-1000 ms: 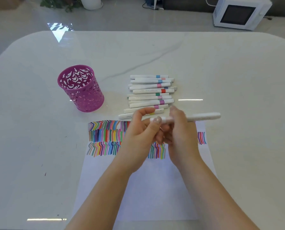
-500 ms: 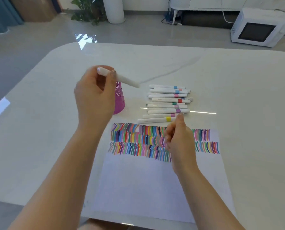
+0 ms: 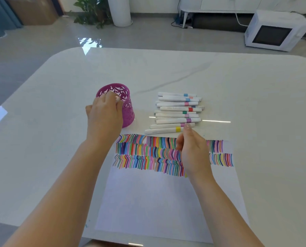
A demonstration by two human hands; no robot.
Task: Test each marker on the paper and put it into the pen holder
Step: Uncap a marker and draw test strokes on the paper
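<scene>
- The left hand is seen at the pink pen holder, at about 10 o'clock from the paper. Its fingers are bent down across the near rim. Whether a marker is pinched beneath them cannot be told, since that part of the mouth is covered by the hand.
- The step in hand is judged to be the drop into the holder, with the next pick being readied.
- If a marker is held, it is best released close to upright and well inside the rim. That way the perforated cup, which looks light, is not nudged or tipped.
- The right hand is held above the coloured strokes, its fingers loosely curled round nothing.
- Only the index finger is stretched toward 12 o'clock. Its tip is laid at or just beside the yellow-banded marker and the pink-banded marker.
- The untested markers are stacked on the desk at 12 o'clock of the paper, just beyond its far edge, some lying on others.
- The yellow-banded marker, nearest the paper, is best taken first. It can be rolled a little toward 6 o'clock, away from its neighbour, then pinched at mid-barrel, so that the pile is not disturbed.
- Bare paper is found toward 6 o'clock, below the three rows of strokes. A test stroke is best placed there, where its colour can be read.
</scene>
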